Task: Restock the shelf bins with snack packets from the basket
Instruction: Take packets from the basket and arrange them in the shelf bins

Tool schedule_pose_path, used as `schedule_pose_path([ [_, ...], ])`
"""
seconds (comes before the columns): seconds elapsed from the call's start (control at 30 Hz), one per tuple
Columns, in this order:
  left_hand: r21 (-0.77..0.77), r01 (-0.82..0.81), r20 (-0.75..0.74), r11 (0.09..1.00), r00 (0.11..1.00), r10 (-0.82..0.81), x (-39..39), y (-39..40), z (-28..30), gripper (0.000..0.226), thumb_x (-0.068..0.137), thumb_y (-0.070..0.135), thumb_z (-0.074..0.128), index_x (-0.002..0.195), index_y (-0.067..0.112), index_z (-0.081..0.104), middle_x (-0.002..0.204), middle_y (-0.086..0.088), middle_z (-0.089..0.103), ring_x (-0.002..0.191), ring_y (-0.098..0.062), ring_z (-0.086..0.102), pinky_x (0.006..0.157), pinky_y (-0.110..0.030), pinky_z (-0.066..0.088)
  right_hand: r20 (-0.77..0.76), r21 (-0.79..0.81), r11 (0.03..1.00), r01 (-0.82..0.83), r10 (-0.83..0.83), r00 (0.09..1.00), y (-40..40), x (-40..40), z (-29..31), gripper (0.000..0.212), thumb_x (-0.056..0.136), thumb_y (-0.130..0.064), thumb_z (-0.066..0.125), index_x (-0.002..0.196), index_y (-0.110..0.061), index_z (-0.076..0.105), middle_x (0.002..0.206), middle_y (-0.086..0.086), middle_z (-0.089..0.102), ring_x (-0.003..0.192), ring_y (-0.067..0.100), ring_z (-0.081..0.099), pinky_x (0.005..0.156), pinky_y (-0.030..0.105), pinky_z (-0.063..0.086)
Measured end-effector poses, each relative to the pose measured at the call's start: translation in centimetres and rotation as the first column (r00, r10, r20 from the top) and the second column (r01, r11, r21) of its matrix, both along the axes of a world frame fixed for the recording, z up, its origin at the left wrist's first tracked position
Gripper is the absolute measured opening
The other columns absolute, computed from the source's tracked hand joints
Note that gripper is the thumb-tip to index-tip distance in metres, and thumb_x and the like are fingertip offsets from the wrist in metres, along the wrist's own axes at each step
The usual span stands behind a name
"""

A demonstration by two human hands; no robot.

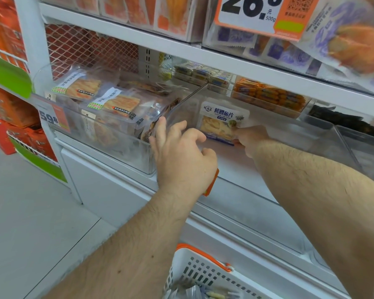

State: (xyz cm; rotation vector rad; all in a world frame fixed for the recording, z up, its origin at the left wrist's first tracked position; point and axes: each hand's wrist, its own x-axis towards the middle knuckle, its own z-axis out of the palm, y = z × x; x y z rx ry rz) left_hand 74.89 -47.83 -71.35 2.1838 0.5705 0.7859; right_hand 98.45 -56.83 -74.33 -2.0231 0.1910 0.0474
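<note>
We face the shelf [225,61] with its clear bins: the left bin [99,134] is crowded with packets, while the middle bin [257,190] is nearly bare, and the basket [203,275] waits near us below. Our right hand [249,139] pinches the cod fillet packet [221,121] upright inside the middle bin; our left hand [181,156] rests loose-fingered and unladen on the bin's front edge. We judge it best to seat the packet against the far wall, label forward, before loosening the grip.

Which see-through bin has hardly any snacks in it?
The middle bin, where the right hand holds one cod fillet packet. The left bin beside it is piled with packets.
</note>
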Motion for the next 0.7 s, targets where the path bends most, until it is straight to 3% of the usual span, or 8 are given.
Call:
schedule_pose_path([
  [0.1,-0.004,0.003,0.003,1.000,1.000,-0.003,-0.1,0.1,0.0,0.022,0.085,0.021,0.062,0.105,0.027,0.068,0.148,0.005,0.043,0.149,-0.015,0.004,0.121,-0.046,0.008,-0.011,-0.019,1.000,-0.008,0.007,1.000,-0.4,-0.7,0.4,0.032,0.077,-0.036,0.084,0.092,-0.014,0.066,0.070,-0.002,0.064,0.071,0.016,0.069,0.071,0.031,0.060],
  [0.27,0.012,0.015,0.010,1.000,1.000,-0.016,-0.3,0.4,0.4,0.023,0.085,0.023,0.061,0.107,0.027,0.067,0.148,0.004,0.043,0.148,-0.016,0.007,0.121,-0.045,0.010,-0.044,-0.040,0.999,-0.024,0.022,0.999,-0.9,-2.0,1.6,0.020,0.079,-0.021,0.082,0.090,-0.012,0.068,0.079,0.003,0.069,0.070,0.017,0.071,0.072,0.036,0.063],
  [0.37,0.074,0.027,0.088,0.997,0.996,-0.034,-0.6,0.2,0.7,0.024,0.082,0.022,0.059,0.103,0.023,0.069,0.142,0.000,0.050,0.144,-0.023,0.022,0.119,-0.045,0.018,-0.029,-0.043,0.999,-0.003,0.002,1.000,-1.1,-3.9,2.9,0.012,0.084,-0.016,0.075,0.082,-0.013,0.064,0.076,0.003,0.067,0.070,0.017,0.070,0.073,0.038,0.063],
  [0.43,0.171,0.009,0.203,0.985,0.978,-0.044,-1.0,-0.4,1.1,0.026,0.074,0.024,0.057,0.096,0.020,0.071,0.128,0.000,0.058,0.129,-0.026,0.040,0.108,-0.040,0.030,0.007,-0.066,0.998,0.011,-0.010,1.000,-1.1,-6.0,4.2,0.008,0.086,-0.017,0.069,0.084,-0.012,0.064,0.083,0.006,0.072,0.077,0.020,0.072,0.077,0.040,0.062],
  [0.5,0.239,-0.001,0.291,0.971,0.954,-0.071,-1.7,-1.4,1.6,0.023,0.070,0.025,0.057,0.090,0.019,0.069,0.109,0.002,0.061,0.105,-0.025,0.053,0.085,-0.031,0.036,0.035,-0.120,0.993,-0.015,0.019,0.999,-1.4,-8.5,5.5,0.008,0.087,-0.018,0.061,0.084,-0.011,0.064,0.085,0.004,0.073,0.076,0.019,0.070,0.072,0.034,0.062],
  [0.57,0.232,0.092,0.328,0.968,0.930,-0.167,-2.7,-2.5,2.1,0.015,0.071,0.025,0.057,0.083,0.021,0.065,0.094,0.005,0.059,0.085,-0.021,0.057,0.069,-0.029,0.041,0.096,-0.092,0.996,-0.010,0.019,0.995,-2.4,-11.8,6.7,0.009,0.086,-0.015,0.060,0.079,-0.011,0.063,0.070,0.001,0.068,0.064,0.018,0.064,0.056,0.029,0.053],
  [0.63,0.221,0.259,0.303,0.940,0.898,-0.318,-3.6,-3.7,2.2,0.003,0.072,0.026,0.056,0.073,0.027,0.058,0.079,0.009,0.058,0.075,-0.019,0.058,0.064,-0.033,0.047,0.227,-0.020,1.000,-0.020,0.024,0.974,-4.0,-15.4,7.3,0.004,0.081,-0.014,0.062,0.081,-0.013,0.066,0.065,0.001,0.069,0.066,0.020,0.068,0.062,0.035,0.059],
  [0.7,0.199,0.421,0.117,0.885,0.887,-0.448,-4.3,-4.6,1.6,0.010,0.075,0.029,0.059,0.067,0.029,0.052,0.073,0.010,0.059,0.074,-0.015,0.058,0.067,-0.033,0.049,0.358,0.002,0.998,-0.067,0.062,0.932,-5.8,-18.8,7.5,0.007,0.077,-0.014,0.061,0.077,-0.019,0.066,0.064,-0.001,0.069,0.069,0.021,0.071,0.071,0.044,0.061],
])
